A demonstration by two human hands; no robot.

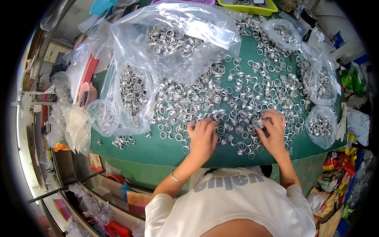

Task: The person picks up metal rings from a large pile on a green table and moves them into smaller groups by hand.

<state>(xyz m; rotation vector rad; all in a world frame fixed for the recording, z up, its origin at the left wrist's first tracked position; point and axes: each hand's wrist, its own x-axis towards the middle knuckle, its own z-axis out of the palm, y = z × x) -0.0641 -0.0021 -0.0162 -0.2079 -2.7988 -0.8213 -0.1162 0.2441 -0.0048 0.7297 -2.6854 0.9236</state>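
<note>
A wide spread of loose silver metal rings [252, 102] covers the middle of the green table [154, 154]. At the near side of the spread, my left hand [204, 136] is curled down over rings, its fingertips partly hidden among them. My right hand [273, 128] lies a short way to the right, fingers bent and closed around a few metal rings [258, 120] at its fingertips. More rings surround both hands, some lying flat and some on edge.
A large clear plastic bag [130, 51] of rings lies across the back left. Smaller bags of rings [320, 124] line the right edge. A yellow-green tray [246, 8] stands at the back. Drawers [114, 201] holding bags sit below the table at left.
</note>
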